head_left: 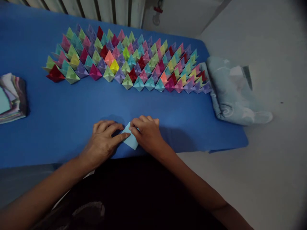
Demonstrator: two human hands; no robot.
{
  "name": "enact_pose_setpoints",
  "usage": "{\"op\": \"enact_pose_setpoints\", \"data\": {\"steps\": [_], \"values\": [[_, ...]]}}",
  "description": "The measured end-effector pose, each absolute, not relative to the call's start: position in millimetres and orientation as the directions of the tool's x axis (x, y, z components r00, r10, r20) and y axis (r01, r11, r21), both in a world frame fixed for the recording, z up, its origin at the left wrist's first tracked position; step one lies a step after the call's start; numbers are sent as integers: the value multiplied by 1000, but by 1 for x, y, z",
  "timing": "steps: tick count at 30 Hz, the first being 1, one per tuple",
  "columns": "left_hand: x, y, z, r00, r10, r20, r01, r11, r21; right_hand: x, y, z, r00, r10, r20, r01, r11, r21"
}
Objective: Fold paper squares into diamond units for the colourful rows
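A small light blue folded paper [130, 140] lies on the blue mat [72, 108] near its front edge. My left hand [104, 140] presses on its left side, index finger stretched across it. My right hand [146, 132] presses on its right side with bent fingers. Much of the paper is hidden under both hands. Behind, several rows of coloured folded paper boats [127, 59] stand packed together across the mat.
A stack of coloured paper sheets [11, 97] sits at the mat's left edge. A folded light blue cloth [230, 92] lies off the mat's right side on the pale floor. A radiator stands behind the mat.
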State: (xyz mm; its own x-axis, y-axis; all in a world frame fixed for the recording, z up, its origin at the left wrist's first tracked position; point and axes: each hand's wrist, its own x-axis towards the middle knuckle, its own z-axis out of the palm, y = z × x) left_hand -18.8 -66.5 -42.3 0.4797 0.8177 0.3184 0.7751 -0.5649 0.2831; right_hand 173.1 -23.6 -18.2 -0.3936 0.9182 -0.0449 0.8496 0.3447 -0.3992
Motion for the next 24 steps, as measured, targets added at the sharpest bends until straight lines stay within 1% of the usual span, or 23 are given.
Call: {"op": "enact_pose_setpoints", "data": {"steps": [3, 6, 8, 10, 12, 15, 17, 18, 20, 24], "values": [[-25, -79, -40, 513, 809, 288, 770, -582, 262, 172, -24, -17, -391, 920, -26, 858, 355, -371], [-27, -95, -37, 509, 808, 296, 784, -577, 228, 170, -21, -13, -401, 916, -16, 870, 375, -321], [-27, -102, -35, 497, 815, 297, 801, -563, 203, 168, -17, -11, -403, 914, -38, 875, 374, -307], [-25, -102, -31, 499, 818, 286, 813, -556, 171, 167, -11, -10, -394, 917, -65, 879, 355, -318], [-21, -92, -24, 535, 799, 276, 803, -582, 127, 170, -8, -12, -374, 926, -50, 861, 327, -390], [-12, -62, -10, 651, 731, 206, 733, -675, 82, 182, -9, -19, -309, 948, 78, 725, 288, -625], [-5, -37, -3, 724, 682, 106, 676, -731, 87, 194, -15, -23, -228, 961, 156, 606, 265, -750], [-3, -24, 0, 758, 651, 47, 644, -758, 106, 200, -19, -24, -187, 967, 175, 570, 251, -782], [2, -3, 5, 769, 636, -70, 639, -757, 136, 212, -27, -25, -129, 975, 184, 542, 224, -810], [11, 21, 11, 755, 628, -189, 656, -722, 220, 224, -36, -24, -103, 982, 161, 530, 191, -826]]}}
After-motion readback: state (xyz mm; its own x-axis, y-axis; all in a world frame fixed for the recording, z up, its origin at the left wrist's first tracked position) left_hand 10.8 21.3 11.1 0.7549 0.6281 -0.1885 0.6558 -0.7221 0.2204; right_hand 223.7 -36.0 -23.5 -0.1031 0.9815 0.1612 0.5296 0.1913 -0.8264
